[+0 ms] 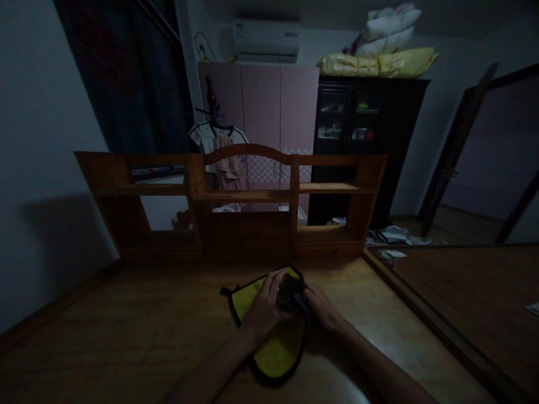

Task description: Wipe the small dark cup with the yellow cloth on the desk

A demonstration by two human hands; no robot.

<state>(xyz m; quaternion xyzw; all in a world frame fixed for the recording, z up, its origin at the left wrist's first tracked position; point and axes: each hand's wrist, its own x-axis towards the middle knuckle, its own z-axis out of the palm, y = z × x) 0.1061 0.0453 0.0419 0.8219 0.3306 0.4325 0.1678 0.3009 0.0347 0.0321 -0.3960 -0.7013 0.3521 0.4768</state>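
A yellow cloth with a black border (275,353) lies on the wooden tabletop, with a small loop at its left corner. On it is a dark, shiny, round glass (286,292); whether it is a cup or a jar is hard to see in the dim light. My left hand (266,306) curls around the glass from the left, its fingers over the far side. To the right, my right hand (320,303) has its fingers closed on a folded-up part of the cloth, whose dark grey underside shows, against the glass. The right fingertips are partly hidden by the fold.
A wooden shelf unit (244,196) stands along the far edge of the tabletop (168,325). A raised wooden ledge (421,314) borders the right side. On the left is a white wall (46,168). Wardrobes (261,112) and an open door (458,146) stand farther back.
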